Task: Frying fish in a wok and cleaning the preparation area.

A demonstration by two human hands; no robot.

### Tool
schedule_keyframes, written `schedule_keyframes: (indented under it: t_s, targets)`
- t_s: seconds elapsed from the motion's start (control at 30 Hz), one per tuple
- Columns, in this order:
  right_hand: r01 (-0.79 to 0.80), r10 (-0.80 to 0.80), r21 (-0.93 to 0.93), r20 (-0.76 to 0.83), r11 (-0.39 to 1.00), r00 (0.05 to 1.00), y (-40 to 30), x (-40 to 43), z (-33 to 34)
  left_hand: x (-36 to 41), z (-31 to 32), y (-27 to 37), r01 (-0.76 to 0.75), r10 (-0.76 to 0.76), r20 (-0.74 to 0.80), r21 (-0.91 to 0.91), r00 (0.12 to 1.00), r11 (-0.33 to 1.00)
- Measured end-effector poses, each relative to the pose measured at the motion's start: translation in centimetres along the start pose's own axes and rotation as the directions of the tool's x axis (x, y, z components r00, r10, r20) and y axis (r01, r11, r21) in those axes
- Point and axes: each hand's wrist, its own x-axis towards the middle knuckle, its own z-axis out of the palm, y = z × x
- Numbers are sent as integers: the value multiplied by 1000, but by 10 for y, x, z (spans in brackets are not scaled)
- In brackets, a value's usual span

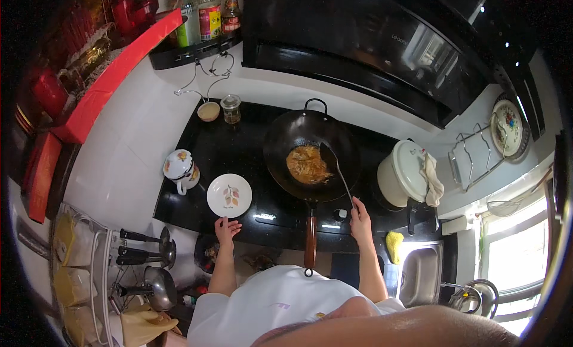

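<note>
In the head view my right hand (361,222) grips the end of a long-handled wok spatula (343,174). Its dark blade rests inside a black wok (286,127), against the right side of the browned food in sauce (306,164). The wok's wooden handle (310,239) points towards my body, and neither hand is on it. My left hand (227,230) is at the near rim of a white plate (217,197) with a leaf pattern. Its fingers are apart; the fingertips reach the rim or stop just short, I cannot tell which. No food lies on the plate.
A lidded enamel mug (181,171) stands left of the plate. Behind it are a glass jar (231,108) and a small bowl (208,111). A large lidded pot (394,172) with a cloth (432,181) stands to the right. The range hood (358,47) overhangs the back. A sink (420,275) lies right.
</note>
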Motion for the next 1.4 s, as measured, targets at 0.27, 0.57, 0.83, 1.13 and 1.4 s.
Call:
schedule_keyframes:
  t_s: [0.27,0.57,0.83,1.13,1.4]
  targets:
    - [-33,33,23,14,999,999,7,-3,-1,0,3,1,12,-13,-2,-4,1000,1000]
    - [-20,21,18,-59,1000,998,30,-8,3,0,6,2,8,-9,-38,-11,999,1000]
    - [-38,37,-39,-16,999,999,1,-20,1,1,3,-3,1,-1,-47,-2,999,1000]
    - [3,-4,-16,-36,1000,999,0,-23,2,3,1,-3,-17,17,-29,-10,999,1000]
    - [11,-14,-60,-50,998,999,4,-21,2,7,-1,-6,-11,11,-21,-21,1000,1000]
